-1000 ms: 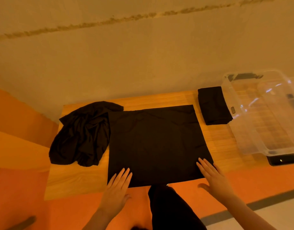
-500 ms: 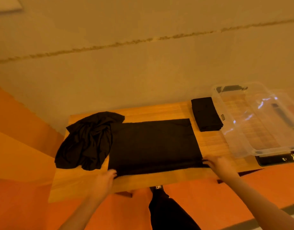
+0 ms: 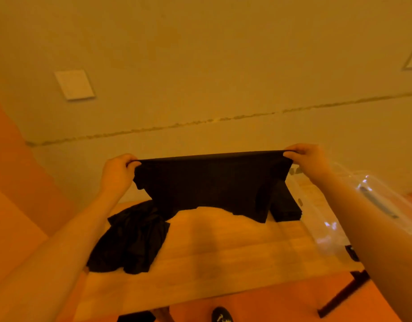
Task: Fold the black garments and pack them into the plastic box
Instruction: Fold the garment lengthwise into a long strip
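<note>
Black fabric garment (image 3: 209, 182) held up in the air over the light wooden table (image 3: 223, 256), stretched taut along its top edge between both hands. Left hand (image 3: 116, 174) pinches the top left corner, fingers curled round the cloth; right hand (image 3: 309, 159) pinches the top right corner the same way, thumb and fingers closed on the edge. Both forearms bare, reaching up and forward. Garment hangs down from the grip as a flat sheet, lower edge uneven, its right bottom corner dangling lowest, close to or just touching the tabletop, cannot tell which. Crumpled black garment pile (image 3: 132, 240) lies on the left part of the table, unfolded, partly reaching the left edge; the held cloth's lower left overlaps it in view. Small folded black garment (image 3: 286, 205) sits on the table at the right, partly hidden behind the hanging cloth, just beside the clear plastic storage box (image 3: 316, 205). Box stands at the right end of the table, mostly covered by the right forearm; contents not readable through the blur and glare. Dark table leg (image 3: 344, 293) shows at lower right over orange floor (image 3: 270, 307). Black shoe toe (image 3: 221, 314) at the bottom edge. Beige wall (image 3: 200, 66) behind, white square wall plate (image 3: 74, 84) at upper left.
</note>
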`<state>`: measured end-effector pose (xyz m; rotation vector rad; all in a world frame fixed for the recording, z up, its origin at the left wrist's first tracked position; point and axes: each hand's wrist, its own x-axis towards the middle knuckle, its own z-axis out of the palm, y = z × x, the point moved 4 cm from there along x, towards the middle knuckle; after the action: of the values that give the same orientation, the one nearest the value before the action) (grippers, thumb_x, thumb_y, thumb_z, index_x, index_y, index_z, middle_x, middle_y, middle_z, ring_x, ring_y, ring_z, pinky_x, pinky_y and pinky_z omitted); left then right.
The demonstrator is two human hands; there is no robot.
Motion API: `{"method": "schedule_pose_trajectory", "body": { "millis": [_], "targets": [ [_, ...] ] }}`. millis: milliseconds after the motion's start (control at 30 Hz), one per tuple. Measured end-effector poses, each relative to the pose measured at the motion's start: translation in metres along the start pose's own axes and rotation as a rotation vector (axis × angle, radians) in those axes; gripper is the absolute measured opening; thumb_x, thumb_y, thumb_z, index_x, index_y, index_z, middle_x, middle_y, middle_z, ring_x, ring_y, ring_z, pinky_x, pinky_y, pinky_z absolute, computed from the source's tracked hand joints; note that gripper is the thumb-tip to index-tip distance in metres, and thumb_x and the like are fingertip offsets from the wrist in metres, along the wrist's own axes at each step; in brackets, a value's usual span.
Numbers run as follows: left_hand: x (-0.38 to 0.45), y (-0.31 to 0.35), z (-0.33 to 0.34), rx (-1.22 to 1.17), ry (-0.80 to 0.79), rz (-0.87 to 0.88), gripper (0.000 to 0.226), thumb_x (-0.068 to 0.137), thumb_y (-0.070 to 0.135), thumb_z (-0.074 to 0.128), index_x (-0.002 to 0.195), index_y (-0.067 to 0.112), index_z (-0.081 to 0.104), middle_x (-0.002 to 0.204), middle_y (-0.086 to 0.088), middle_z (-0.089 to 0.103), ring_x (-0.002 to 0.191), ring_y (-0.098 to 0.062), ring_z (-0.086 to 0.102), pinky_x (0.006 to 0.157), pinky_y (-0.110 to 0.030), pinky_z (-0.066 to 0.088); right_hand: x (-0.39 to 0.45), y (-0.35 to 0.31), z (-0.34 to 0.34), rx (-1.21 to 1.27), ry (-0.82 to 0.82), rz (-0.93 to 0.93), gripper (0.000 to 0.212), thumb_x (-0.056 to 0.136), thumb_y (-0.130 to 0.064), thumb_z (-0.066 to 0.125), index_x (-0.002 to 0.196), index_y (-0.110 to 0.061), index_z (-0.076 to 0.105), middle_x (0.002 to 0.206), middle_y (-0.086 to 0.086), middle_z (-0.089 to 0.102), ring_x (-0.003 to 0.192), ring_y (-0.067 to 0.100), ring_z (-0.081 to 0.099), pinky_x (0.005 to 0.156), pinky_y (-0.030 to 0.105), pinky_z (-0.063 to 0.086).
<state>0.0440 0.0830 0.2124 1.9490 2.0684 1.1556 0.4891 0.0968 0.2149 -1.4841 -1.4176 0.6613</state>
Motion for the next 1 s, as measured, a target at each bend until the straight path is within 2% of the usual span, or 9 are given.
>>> {"method": "schedule_pose_trajectory", "body": {
  "millis": [67, 200, 333, 433, 500, 600, 767, 867, 1000],
  "targets": [
    [-0.013, 0.004, -0.015, -0.088, 0.069, -0.012, 0.015, 0.091, 0.011, 0.054, 0.091, 0.004, 0.067, 0.082, -0.006, 0.062, 0.077, -0.016, 0.053, 0.060, -0.019, 0.037, -0.011, -0.007, -0.008, 0.076, 0.055, 0.036, 0.015, 0.089, -0.008, 0.057, 0.079, -0.017, 0.064, 0.073, 0.001, 0.062, 0.070, 0.014, 0.062, 0.058, 0.035, 0.053],
    [-0.041, 0.005, -0.039, -0.192, 0.139, 0.002, 0.014, 0.093, 0.010, 0.050, 0.088, 0.008, 0.063, 0.084, -0.004, 0.059, 0.069, -0.008, 0.051, 0.060, -0.012, 0.040, -0.037, -0.023, -0.021, 0.182, 0.109, -0.008, 0.015, 0.093, -0.003, 0.047, 0.093, -0.008, 0.061, 0.078, 0.000, 0.058, 0.073, 0.010, 0.056, 0.054, 0.009, 0.050],
    [-0.064, 0.012, -0.056, -0.219, 0.196, 0.038, 0.014, 0.095, 0.011, 0.045, 0.087, 0.012, 0.055, 0.076, 0.002, 0.051, 0.069, -0.004, 0.047, 0.059, -0.015, 0.037, -0.053, -0.029, -0.028, 0.200, 0.112, -0.019, 0.026, 0.093, -0.003, 0.046, 0.081, -0.021, 0.061, 0.078, -0.001, 0.059, 0.073, 0.008, 0.056, 0.050, 0.009, 0.048],
    [-0.067, 0.009, -0.055, -0.225, 0.175, 0.023, 0.014, 0.097, 0.014, 0.044, 0.087, 0.012, 0.055, 0.074, 0.010, 0.049, 0.068, -0.002, 0.050, 0.057, -0.011, 0.037, -0.053, -0.022, -0.028, 0.199, 0.089, 0.005, 0.030, 0.093, -0.004, 0.048, 0.078, -0.025, 0.062, 0.064, -0.011, 0.065, 0.063, 0.001, 0.059, 0.049, 0.014, 0.049],
    [-0.062, -0.001, -0.044, -0.212, 0.121, -0.007, 0.015, 0.097, 0.015, 0.044, 0.088, 0.013, 0.056, 0.075, 0.007, 0.051, 0.067, 0.005, 0.052, 0.055, -0.013, 0.038, -0.047, -0.011, -0.022, 0.175, 0.050, 0.044, 0.029, 0.093, -0.004, 0.049, 0.078, -0.025, 0.063, 0.061, -0.013, 0.065, 0.058, -0.004, 0.060, 0.050, 0.012, 0.049],
    [-0.055, -0.021, -0.011, -0.165, 0.004, -0.043, 0.016, 0.095, 0.015, 0.047, 0.092, 0.008, 0.061, 0.083, -0.002, 0.056, 0.070, -0.011, 0.052, 0.060, -0.028, 0.039, -0.031, 0.019, -0.001, 0.119, -0.026, 0.111, 0.027, 0.092, -0.002, 0.049, 0.078, -0.021, 0.062, 0.058, -0.011, 0.065, 0.055, -0.004, 0.060, 0.051, 0.014, 0.049],
    [-0.043, -0.071, 0.077, -0.071, -0.245, -0.166, 0.011, 0.092, 0.009, 0.052, 0.088, 0.008, 0.062, 0.086, -0.004, 0.059, 0.079, -0.017, 0.051, 0.062, -0.024, 0.030, 0.009, 0.105, 0.061, -0.103, -0.207, 0.244, 0.022, 0.093, -0.003, 0.047, 0.084, -0.014, 0.063, 0.077, 0.003, 0.059, 0.072, 0.014, 0.055, 0.062, 0.025, 0.043],
    [-0.035, -0.112, 0.136, 0.013, -0.384, -0.214, 0.019, 0.091, 0.010, 0.054, 0.076, 0.021, 0.059, 0.080, -0.005, 0.064, 0.069, -0.021, 0.056, 0.065, -0.033, 0.040, 0.038, 0.166, 0.103, -0.265, -0.287, 0.305, 0.025, 0.090, -0.003, 0.052, 0.077, -0.020, 0.065, 0.083, 0.010, 0.062, 0.082, 0.022, 0.058, 0.069, 0.032, 0.044],
    [-0.016, -0.150, 0.204, 0.132, -0.549, -0.318, 0.013, 0.093, 0.017, 0.053, 0.086, 0.013, 0.064, 0.077, -0.012, 0.065, 0.064, -0.024, 0.057, 0.065, -0.041, 0.047, 0.073, 0.220, 0.153, -0.502, -0.382, 0.362, 0.019, 0.091, -0.006, 0.054, 0.103, -0.001, 0.067, 0.103, 0.018, 0.065, 0.096, 0.029, 0.060, 0.074, 0.028, 0.040]
  ]
}}
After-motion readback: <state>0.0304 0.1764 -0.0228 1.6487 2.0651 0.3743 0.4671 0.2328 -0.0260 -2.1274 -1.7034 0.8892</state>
